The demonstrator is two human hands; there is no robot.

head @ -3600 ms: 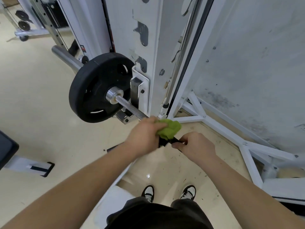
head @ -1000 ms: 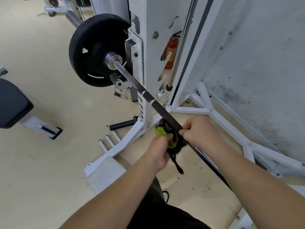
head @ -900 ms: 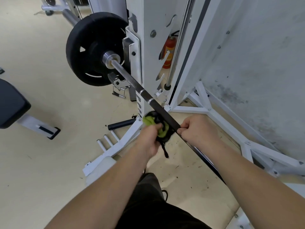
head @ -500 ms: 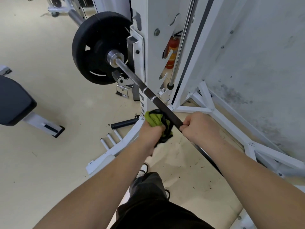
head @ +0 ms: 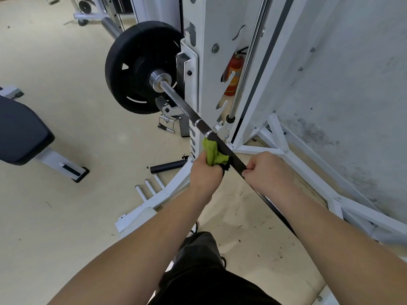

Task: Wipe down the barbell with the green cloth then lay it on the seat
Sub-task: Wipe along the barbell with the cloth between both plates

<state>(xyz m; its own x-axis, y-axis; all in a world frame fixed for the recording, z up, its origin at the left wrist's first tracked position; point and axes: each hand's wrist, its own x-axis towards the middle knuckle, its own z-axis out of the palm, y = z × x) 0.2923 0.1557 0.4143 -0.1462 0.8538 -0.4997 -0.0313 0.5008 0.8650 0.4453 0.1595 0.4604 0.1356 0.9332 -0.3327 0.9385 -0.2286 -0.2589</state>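
Bare forearms, no sleeves; black shorts (head: 211, 280); white-and-black shoe (head: 195, 227) partly visible

My right hand (head: 267, 170) covering the barbell (head: 187, 106) shaft where I grip it, its near stretch lost under my forearm, seat (head: 19, 133) cut off at frame's left edge, fire extinguisher (head: 234, 73) half hidden behind the rack upright (head: 204, 62)

Beige gym floor (head: 55, 216), stained grey wall (head: 352, 84) — white rack frame (head: 211, 23), red fire extinguisher (head: 234, 73) behind it.
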